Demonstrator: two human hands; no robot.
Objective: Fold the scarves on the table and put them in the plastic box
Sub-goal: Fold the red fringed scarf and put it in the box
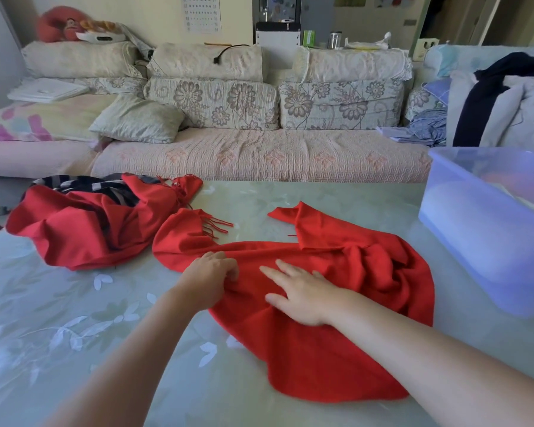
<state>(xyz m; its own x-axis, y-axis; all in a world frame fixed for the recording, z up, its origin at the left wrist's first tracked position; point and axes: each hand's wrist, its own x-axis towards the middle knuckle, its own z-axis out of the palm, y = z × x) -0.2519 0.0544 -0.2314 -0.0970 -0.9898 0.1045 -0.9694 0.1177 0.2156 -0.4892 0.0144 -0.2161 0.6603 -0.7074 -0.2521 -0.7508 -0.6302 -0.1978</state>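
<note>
Red scarf (pixel 336 349) left crumpled at centre of table (pixel 74 334), a fold clutched in curled fingers of left hand (pixel 208 280), right hand (pixel 302 298) laid flat on it just beside, fingers spread, pile (pixel 74 229) of scarves heaped at ten o'clock, box (pixel 481 235) stood at three o'clock

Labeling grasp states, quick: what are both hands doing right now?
Left hand: fingers curled, gripping the red scarf.
Right hand: open, fingers straight, flat on the same scarf.

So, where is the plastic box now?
In the head view, the plastic box stands on the right side of the table, just right of the red scarf.
</note>
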